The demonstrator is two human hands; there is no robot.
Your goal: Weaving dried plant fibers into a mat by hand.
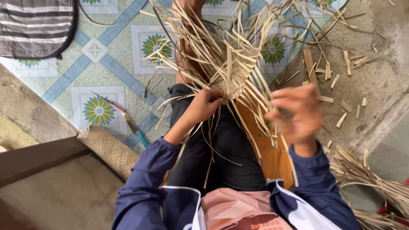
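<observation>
A partly woven mat of pale straw strips [232, 70] rests over my lap, with many loose ends fanning outward. My left hand [205, 104] pinches the strips at the woven edge near the middle. My right hand [298, 113] is blurred and curled around several long loose strips [272, 127] at the weave's right side. Both arms wear dark blue sleeves.
A knife with a blue handle [130, 123] lies on the patterned tile floor [102, 64] to the left. A woven burlap piece [108, 149] sits by a wooden edge. Cut strip scraps [347, 64] litter the concrete at right, and a straw bundle [375, 183] lies lower right. Striped cloth [36, 25] is upper left.
</observation>
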